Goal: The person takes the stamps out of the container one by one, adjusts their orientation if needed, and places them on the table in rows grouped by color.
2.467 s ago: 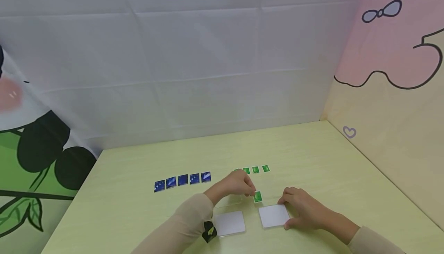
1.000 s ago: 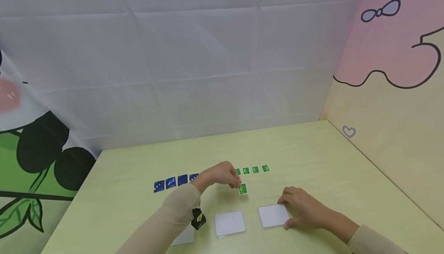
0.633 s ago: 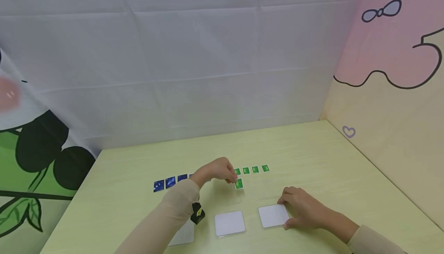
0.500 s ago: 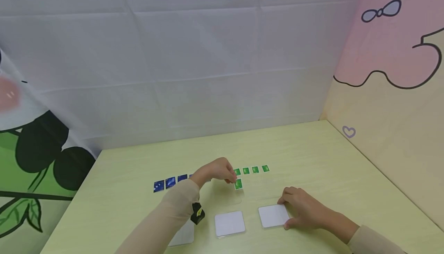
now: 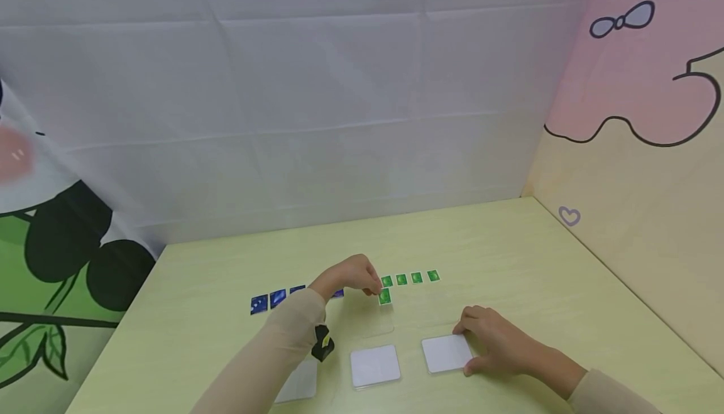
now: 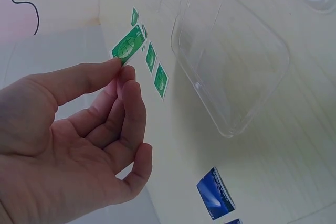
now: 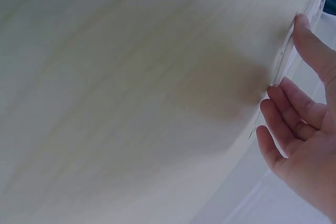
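Observation:
My left hand (image 5: 357, 274) pinches a small green card (image 5: 384, 296) with a white border between thumb and fingertips. In the left wrist view that card (image 6: 128, 44) is tilted above the table, overlapping part of a row of similar green cards (image 5: 416, 277). My right hand (image 5: 494, 342) holds the right end of a flat, white rectangular piece with clear edges (image 5: 445, 353). Its thumb is at the near corner and its fingers at the far one; the right wrist view shows this clear edge (image 7: 283, 56) side-on between them.
A clear plastic lid-like tray (image 6: 231, 61) lies near my left hand. Another white rectangle (image 5: 375, 367) sits in the middle, and a third (image 5: 300, 381) is partly behind my left sleeve. Blue cards (image 5: 259, 305) form a row at left, partly hidden by the forearm.
My left hand has carried the green card leftward and farther from me, toward the left end of the green row. The right hand and its white piece have stayed in place.

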